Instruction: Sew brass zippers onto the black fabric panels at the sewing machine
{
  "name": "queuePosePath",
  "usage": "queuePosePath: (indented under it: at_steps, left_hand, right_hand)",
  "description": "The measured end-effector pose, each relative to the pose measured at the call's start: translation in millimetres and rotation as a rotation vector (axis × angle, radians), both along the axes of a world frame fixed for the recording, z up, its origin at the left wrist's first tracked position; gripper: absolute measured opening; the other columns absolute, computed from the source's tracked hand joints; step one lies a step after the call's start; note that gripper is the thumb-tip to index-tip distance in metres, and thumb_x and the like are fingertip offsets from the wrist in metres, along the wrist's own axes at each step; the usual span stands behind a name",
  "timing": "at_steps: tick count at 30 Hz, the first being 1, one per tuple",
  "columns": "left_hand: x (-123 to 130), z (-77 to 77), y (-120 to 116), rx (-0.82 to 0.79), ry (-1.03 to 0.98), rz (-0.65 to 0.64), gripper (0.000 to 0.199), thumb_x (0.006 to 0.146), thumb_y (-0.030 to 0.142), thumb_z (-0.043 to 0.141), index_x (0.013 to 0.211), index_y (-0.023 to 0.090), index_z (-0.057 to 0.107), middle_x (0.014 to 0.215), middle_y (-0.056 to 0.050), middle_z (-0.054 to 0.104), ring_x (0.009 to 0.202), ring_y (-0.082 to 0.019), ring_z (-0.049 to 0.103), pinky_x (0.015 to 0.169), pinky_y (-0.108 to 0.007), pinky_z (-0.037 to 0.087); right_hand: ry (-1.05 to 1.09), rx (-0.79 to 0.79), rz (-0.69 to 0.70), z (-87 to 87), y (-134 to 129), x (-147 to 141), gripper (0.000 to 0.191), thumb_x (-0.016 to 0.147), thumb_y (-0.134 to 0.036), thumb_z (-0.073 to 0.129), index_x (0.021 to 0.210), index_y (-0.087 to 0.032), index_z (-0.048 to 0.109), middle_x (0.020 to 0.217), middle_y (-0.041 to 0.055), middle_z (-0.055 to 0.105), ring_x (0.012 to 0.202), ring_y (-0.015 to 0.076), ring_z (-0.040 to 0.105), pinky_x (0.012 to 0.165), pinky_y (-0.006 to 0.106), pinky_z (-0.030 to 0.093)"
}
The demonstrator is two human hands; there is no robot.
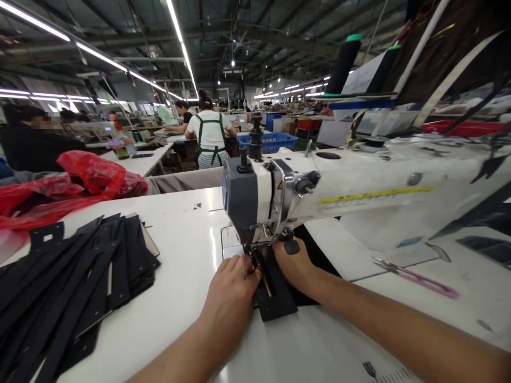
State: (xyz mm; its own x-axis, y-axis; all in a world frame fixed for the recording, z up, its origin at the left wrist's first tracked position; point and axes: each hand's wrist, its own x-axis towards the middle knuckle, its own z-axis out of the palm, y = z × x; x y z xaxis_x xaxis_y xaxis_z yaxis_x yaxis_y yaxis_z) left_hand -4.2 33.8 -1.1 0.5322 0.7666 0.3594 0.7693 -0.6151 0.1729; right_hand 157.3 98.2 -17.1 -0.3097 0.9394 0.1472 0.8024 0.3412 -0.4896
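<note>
The black strip (275, 290) lies on the white tabletop (179, 234) with its long axis running roughly front to back, its far end under the presser foot (253, 247) of the industrial sewing machine (255, 197) and its near end pointing toward the person, tilted slightly off straight. A thin gold-coloured line runs along it, and a larger black piece (315, 260) lies partly beneath it on the right. The left hand (229, 295) sits at the strip's left edge with its fingers curled down, a closed grip on the strip beside the foot. The right hand (293, 266) lies on the strip's other side close to the foot; whether that grip is pinching anything, I cannot tell. To the left, a stack of black cut pieces (75, 276) with small square holes fans across the tabletop, a red plastic bag (88, 175) beyond it. Pink-handled thread snips (415, 276) lie on the right. Farther off, a co-worker (209, 133) in a green apron stands with their back turned, near a blue crate (271, 141)
</note>
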Motion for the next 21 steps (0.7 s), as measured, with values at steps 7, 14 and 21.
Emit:
queuePosePath:
  at_steps: [7, 14, 21]
  left_hand:
    - [-1, 4.7, -6, -0.022, -0.056, 0.033, 0.027, 0.076, 0.004, 0.045, 0.095, 0.014, 0.062, 0.089, -0.009, 0.06, 0.083, -0.022, 0.058, 0.075, -0.04, 0.052]
    - [-2, 7.1, -29, 0.14, -0.073, -0.104, 0.032, 0.078, 0.004, 0.038, 0.097, 0.015, 0.062, 0.102, -0.008, 0.067, 0.093, -0.019, 0.064, 0.088, -0.04, 0.052]
    - [7, 15.0, -24, 0.326, -0.018, -0.145, 0.034, 0.087, 0.006, 0.03, 0.087, 0.013, 0.064, 0.092, -0.009, 0.07, 0.083, -0.017, 0.067, 0.08, -0.034, 0.056]
  right_hand:
    - [0.096, 0.312, 0.376, 16.3, -63, 24, 0.015, 0.083, -0.016, 0.053, 0.094, -0.013, 0.062, 0.101, 0.0105, 0.061, 0.095, 0.0234, 0.054, 0.083, 0.037, 0.045]
    - [0.101, 0.662, 0.512, 3.8, -92, 22, 0.033, 0.094, -0.01, 0.031, 0.092, -0.009, 0.064, 0.088, 0.0106, 0.065, 0.085, 0.0212, 0.057, 0.072, 0.033, 0.049]
    - [0.111, 0.681, 0.484, -3.5, -86, 20, 0.035, 0.095, -0.012, 0.03, 0.083, -0.009, 0.063, 0.085, 0.0091, 0.065, 0.081, 0.0192, 0.056, 0.07, 0.031, 0.047]
